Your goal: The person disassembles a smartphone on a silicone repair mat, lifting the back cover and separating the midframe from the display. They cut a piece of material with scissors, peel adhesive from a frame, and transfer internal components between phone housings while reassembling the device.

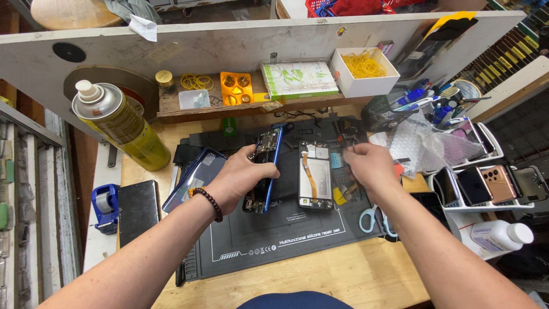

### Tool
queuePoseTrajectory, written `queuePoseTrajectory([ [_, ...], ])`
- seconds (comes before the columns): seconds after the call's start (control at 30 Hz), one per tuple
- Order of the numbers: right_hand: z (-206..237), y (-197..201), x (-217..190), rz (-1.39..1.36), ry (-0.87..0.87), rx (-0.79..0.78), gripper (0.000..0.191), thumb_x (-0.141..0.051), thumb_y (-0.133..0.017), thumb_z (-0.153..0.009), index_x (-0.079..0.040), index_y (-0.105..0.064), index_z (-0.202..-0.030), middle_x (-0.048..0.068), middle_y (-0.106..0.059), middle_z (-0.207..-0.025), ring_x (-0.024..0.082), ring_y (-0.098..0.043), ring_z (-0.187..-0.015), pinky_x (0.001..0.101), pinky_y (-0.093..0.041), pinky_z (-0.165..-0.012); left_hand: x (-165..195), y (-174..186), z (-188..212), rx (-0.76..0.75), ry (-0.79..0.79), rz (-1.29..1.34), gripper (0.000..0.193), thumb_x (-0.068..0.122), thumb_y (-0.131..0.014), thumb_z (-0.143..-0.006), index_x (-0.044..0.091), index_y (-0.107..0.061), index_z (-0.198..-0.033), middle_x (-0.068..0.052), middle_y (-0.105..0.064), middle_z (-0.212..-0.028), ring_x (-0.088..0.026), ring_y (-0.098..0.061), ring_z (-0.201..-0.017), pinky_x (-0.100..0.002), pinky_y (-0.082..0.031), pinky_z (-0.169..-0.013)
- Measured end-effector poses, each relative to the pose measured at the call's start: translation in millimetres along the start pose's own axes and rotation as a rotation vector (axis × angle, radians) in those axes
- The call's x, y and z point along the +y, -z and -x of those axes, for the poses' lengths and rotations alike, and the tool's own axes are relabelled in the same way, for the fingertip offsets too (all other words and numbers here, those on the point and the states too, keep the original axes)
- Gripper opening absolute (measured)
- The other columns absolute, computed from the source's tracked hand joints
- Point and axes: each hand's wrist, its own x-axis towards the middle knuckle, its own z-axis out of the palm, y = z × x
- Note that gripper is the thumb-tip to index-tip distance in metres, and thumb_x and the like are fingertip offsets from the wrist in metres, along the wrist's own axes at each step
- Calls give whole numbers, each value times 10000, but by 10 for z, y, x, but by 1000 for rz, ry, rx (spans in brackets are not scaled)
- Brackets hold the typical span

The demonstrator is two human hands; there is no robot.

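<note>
My left hand, with a dark bead bracelet on the wrist, grips an opened blue phone frame tilted on its edge over the dark repair mat. Just right of it an opened phone with an orange flex cable lies flat on the mat. My right hand hovers over the mat's right edge, its fingertips pinched on a small dark part; what the part is cannot be told. A blue phone back cover lies under my left wrist.
A yellow spray can stands at left, a blue tape dispenser and black phone below it. A white rack of phones, a white bottle, scissors and bubble wrap are at right. The back shelf holds a box of rubber bands.
</note>
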Motion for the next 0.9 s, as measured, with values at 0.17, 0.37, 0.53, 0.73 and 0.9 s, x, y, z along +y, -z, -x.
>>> queuePoseTrajectory([
  [0.17, 51, 363, 418, 479, -131, -13, 187, -233, -780, -859, -54, -789, -912, 164, -753, -793, 274, -690, -682, 413, -562, -645, -4, -88, -40, -7, 46, 1, 521, 190, -777, -679, 33, -612, -1147, -61, -670, -822, -144, -639, -642, -313, -521, -522],
  [0.37, 356, 251, 602, 750, 81, -102, 250, -283, -796, -783, -102, -794, -956, 127, -775, -881, 282, -742, -851, 395, -577, -785, 1, -236, -30, 62, 83, -29, 570, 177, -775, -678, 68, -562, -1195, -61, -702, -877, -160, -688, -700, -354, -590, -584],
  [0.53, 470, 244, 532, 800, 33, -98, 324, -334, -826, -767, -133, -788, -1018, 114, -765, -965, 293, -727, -937, 425, -569, -823, -85, -289, 71, 8, 60, -93, 500, 181, -786, -674, 22, -643, -1126, -69, -718, -851, -151, -680, -682, -306, -566, -568],
  [0.73, 221, 336, 463, 642, 83, 5, 292, -370, -782, -842, -113, -809, -978, 131, -790, -886, 280, -754, -855, 402, -573, -808, -152, -321, 93, 17, 62, -116, 430, 179, -796, -687, 19, -656, -1061, -64, -687, -832, -153, -650, -662, -320, -535, -551],
  [0.9, -389, 259, 306, 467, 327, 62, 230, -306, -771, -819, -127, -816, -956, 87, -788, -859, 246, -752, -789, 380, -565, -749, -110, -263, 6, -38, 145, -43, 396, 172, -787, -674, 29, -644, -1015, -64, -678, -826, -167, -658, -662, -343, -566, -555],
])
